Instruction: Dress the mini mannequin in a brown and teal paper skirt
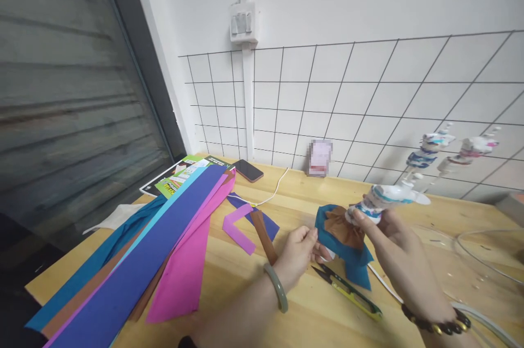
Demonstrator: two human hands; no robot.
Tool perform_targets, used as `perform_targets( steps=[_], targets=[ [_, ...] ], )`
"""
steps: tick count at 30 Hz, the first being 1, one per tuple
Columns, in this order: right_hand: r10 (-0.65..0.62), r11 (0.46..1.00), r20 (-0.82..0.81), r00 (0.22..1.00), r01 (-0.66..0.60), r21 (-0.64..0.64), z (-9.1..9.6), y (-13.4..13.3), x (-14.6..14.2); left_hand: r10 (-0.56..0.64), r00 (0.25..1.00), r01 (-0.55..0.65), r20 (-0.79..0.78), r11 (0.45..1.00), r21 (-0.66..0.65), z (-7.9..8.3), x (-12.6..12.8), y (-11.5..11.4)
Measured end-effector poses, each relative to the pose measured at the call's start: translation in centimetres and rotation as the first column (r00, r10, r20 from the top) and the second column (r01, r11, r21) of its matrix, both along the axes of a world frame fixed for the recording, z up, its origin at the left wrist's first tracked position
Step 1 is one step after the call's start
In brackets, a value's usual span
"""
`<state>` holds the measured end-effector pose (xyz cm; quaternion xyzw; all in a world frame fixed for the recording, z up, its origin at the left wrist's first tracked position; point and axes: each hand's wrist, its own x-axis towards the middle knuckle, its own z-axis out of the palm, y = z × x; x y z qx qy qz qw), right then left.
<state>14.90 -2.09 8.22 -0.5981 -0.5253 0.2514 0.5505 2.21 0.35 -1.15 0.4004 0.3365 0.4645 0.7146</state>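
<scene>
My right hand (397, 247) is closed around the white body of a small figurine (387, 195) with blue and purple markings. Round its lower end sits a gathered brown crepe paper ruffle (344, 227), over a layer of teal crepe paper (358, 271) whose loose end hangs down. With thumb and finger, my left hand (297, 252) pinches the teal paper's left edge; the lower fingers are partly hidden behind it. Yellow-handled thread snips (354, 294) lie on the table just below the paper.
Long blue, teal, brown and pink crepe strips (143, 255) cover the table's left side. Cut pieces, including a pink strip (235, 231), lie midway. A phone (248, 170) and booklets (180, 176) are behind. Two more figurines (429, 149) stand at right, near a cable (478, 233).
</scene>
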Motion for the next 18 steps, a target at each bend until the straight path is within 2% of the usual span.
perform_targets(
  steps=[3, 6, 8, 10, 14, 18],
  targets=[
    [0.053, 0.998, -0.062, 0.997, -0.052, 0.019, 0.3, 0.1, 0.8, -0.052, 0.999, 0.052, 0.003, 0.999, 0.006, 0.1, 0.3, -0.4],
    [0.048, 0.999, -0.083, 0.995, -0.046, 0.025, 0.8, 0.0, 1.5, -0.142, 0.990, 0.141, -0.011, 0.990, -0.026, 0.6, 0.2, -0.5],
    [0.034, 0.999, -0.072, 0.997, -0.031, 0.032, 1.0, -0.2, 1.9, -0.122, 0.992, 0.123, 0.016, 0.991, -0.062, 1.1, -0.1, -0.5],
    [0.059, 0.997, -0.053, 0.997, -0.056, 0.052, 0.7, -0.2, 2.3, -0.047, 0.997, 0.053, 0.067, 0.995, -0.083, 1.7, -0.6, -0.3],
    [0.191, 0.978, -0.043, 0.981, -0.187, 0.090, -0.5, 0.1, 2.9, -0.013, 0.991, 0.025, 0.137, 0.996, -0.089, 2.5, -1.4, 0.0],
    [0.337, 0.938, -0.061, 0.940, -0.329, 0.108, -1.5, 0.6, 3.3, -0.034, 0.981, 0.061, 0.189, 0.989, -0.138, 2.2, -1.7, 0.1]
  ],
)
